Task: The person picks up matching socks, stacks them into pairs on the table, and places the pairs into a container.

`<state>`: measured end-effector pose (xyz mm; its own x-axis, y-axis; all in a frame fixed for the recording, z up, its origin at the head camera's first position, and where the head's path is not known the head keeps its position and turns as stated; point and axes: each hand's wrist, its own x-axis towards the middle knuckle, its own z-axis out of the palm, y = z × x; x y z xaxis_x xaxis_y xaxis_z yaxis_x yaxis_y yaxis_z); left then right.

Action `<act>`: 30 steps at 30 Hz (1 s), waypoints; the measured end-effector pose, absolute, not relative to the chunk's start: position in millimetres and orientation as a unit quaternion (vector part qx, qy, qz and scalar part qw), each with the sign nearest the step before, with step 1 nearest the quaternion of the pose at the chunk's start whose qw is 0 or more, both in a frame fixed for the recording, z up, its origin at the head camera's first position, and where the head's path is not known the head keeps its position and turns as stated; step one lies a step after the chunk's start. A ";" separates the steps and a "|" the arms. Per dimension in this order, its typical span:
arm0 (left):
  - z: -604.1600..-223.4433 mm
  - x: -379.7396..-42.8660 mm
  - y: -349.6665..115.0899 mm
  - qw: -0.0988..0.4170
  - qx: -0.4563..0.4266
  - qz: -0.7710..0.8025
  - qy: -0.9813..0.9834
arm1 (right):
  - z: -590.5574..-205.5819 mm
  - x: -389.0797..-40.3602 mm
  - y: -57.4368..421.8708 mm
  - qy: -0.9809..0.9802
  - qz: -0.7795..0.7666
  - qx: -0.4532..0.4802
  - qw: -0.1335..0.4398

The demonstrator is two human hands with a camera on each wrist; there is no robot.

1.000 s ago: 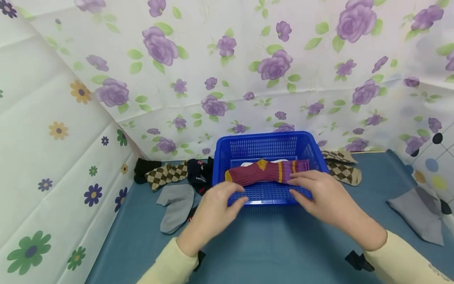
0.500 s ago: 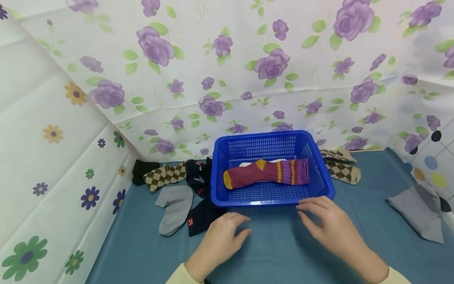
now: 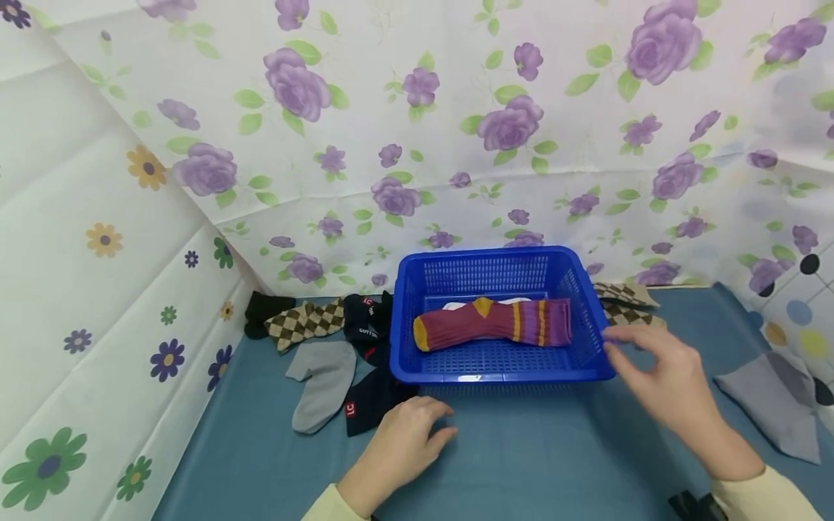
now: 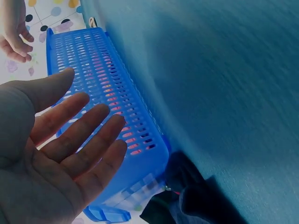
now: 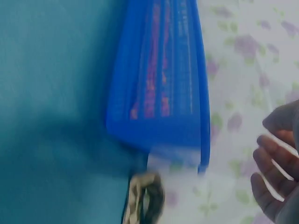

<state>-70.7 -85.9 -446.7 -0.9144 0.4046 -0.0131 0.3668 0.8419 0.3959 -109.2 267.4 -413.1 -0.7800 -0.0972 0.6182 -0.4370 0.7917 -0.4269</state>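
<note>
In the head view a blue plastic basket [image 3: 502,378] stands at the back of the table. Inside it lies a maroon and purple sock [image 3: 491,323] with yellow bands, over something white. My left hand [image 3: 404,441] hovers in front of the basket near a black sock [image 3: 374,400], fingers loosely bent and holding nothing. The left wrist view shows that palm bare, its fingers [image 4: 88,135] spread before the basket's slotted side. My right hand [image 3: 664,373] is at the basket's right side, its fingertips overlapping the rim. In the right wrist view its fingers [image 5: 271,165] hold nothing.
Left of the basket lie a grey sock [image 3: 323,383], a brown checked sock [image 3: 305,323], a black sock [image 3: 266,311] and dark lettered socks [image 3: 365,325]. Checked socks [image 3: 625,294] lie to its right. A grey sock [image 3: 775,401] sits far right. A floral sheet [image 3: 456,130] hangs behind.
Both hands have drawn back from over the basket. The right hand has then moved right and up to the basket's right side; the left stays low in front.
</note>
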 end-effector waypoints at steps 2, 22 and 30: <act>-447.4 -71.5 -87.3 0.051 0.202 0.197 0.958 | -413.8 -122.1 279.3 -0.911 0.285 0.107 0.280; -453.2 -72.3 -88.1 0.101 0.197 0.185 0.957 | -498.5 -233.0 324.4 -0.975 0.206 0.080 -0.033; -455.2 -74.4 -91.2 0.088 0.204 0.181 0.958 | -508.2 -248.5 330.5 -0.977 0.174 0.079 -0.092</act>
<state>-74.4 -91.2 -455.2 -0.9009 0.4234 -0.0951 0.3595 0.8510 0.3828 -248.5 330.5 -508.2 -0.9707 -0.1856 -0.1529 -0.1213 0.9268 -0.3555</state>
